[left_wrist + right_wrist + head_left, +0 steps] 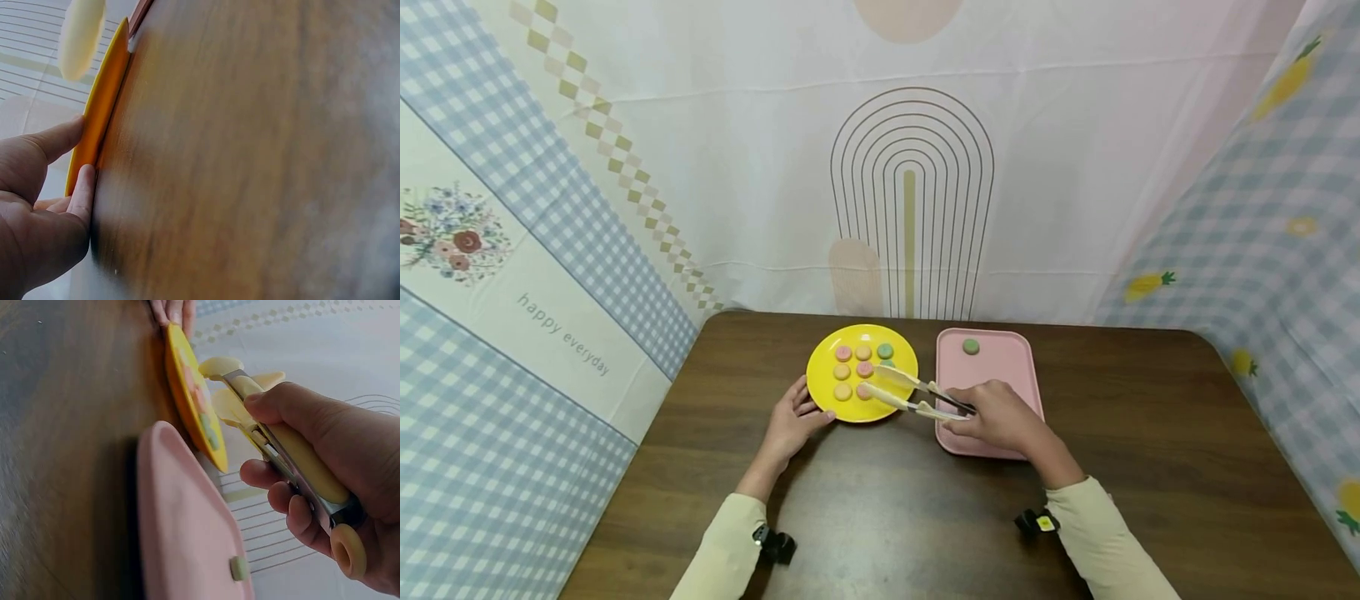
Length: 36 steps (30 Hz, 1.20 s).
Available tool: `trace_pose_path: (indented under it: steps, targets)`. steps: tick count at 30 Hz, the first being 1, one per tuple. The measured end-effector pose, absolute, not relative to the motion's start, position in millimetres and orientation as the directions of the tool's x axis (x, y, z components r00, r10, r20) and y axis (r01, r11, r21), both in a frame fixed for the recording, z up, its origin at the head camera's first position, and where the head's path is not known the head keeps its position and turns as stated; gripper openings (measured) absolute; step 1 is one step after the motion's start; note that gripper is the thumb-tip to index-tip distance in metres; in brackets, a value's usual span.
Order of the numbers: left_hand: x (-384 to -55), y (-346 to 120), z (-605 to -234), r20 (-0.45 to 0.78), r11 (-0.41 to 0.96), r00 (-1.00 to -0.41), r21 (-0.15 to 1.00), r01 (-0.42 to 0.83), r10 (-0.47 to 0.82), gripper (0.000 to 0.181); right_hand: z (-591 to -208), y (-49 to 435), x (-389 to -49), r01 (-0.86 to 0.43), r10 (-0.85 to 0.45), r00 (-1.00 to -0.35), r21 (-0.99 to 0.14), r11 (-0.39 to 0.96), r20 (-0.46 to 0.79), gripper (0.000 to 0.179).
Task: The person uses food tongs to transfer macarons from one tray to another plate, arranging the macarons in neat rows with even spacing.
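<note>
My left hand (790, 425) grips the near-left rim of a round yellow plate (818, 371), thumb on the rim and fingers at its side. Pink, cream and green macarons (843, 353) sit in rows on the plate. My right hand (1000, 414) holds a pair of tongs (897, 377) with cream tips and metal arms. The tongs' tips are spread apart above the right part of the plate, with nothing visible between them, and partly cover some macarons. In the right wrist view, the thumb and curled fingers wrap the tongs' handle (306, 465).
A pink rectangular tray (992, 367) lies right of the plate, partly under my right hand. One green macaron (971, 346) rests near its far edge. Both stand on a dark wooden table (880, 517), with a printed cloth (760, 192) hanging behind.
</note>
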State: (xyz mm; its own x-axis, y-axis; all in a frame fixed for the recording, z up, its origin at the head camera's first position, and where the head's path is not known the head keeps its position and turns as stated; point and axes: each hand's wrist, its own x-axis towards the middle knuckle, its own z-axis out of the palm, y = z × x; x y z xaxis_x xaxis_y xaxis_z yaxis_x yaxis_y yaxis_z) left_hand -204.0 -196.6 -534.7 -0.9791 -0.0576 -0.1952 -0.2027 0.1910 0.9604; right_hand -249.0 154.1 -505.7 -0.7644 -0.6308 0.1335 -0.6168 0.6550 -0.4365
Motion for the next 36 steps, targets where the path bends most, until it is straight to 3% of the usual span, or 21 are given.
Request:
trace_pose_path:
  steps: [9, 17, 26, 36]
  targets:
    - [-217.3, -206.1, -568.4, -0.189, 0.181, -0.979, 0.963, -0.199, -0.070, 0.093, -485.4, 189.5, -251.8, -0.592, -0.577, -0.798, -0.407, 0.695, 0.174, 0.044]
    - [-214.8, -206.2, -568.0, -0.187, 0.187, -0.979, 0.962, -0.198, -0.076, 0.094, -482.0, 232.9, -258.2, -0.516, -0.494, -0.855, -0.358, 0.778, 0.159, 0.053]
    - [-214.4, -206.9, -568.2, -0.184, 0.199, -0.980, 0.960, -0.197, -0.081, 0.092, -497.3, 271.9, -271.9, -0.446, -0.443, -0.892, -0.344, 0.826, 0.093, 0.058]
    - [-215.6, -207.1, -569.1, -0.183, 0.198, -0.981, 0.961, -0.193, -0.068, 0.094, -511.6, 279.6, -280.7, -0.414, -0.426, -0.903, -0.358, 0.837, 0.050, 0.059]
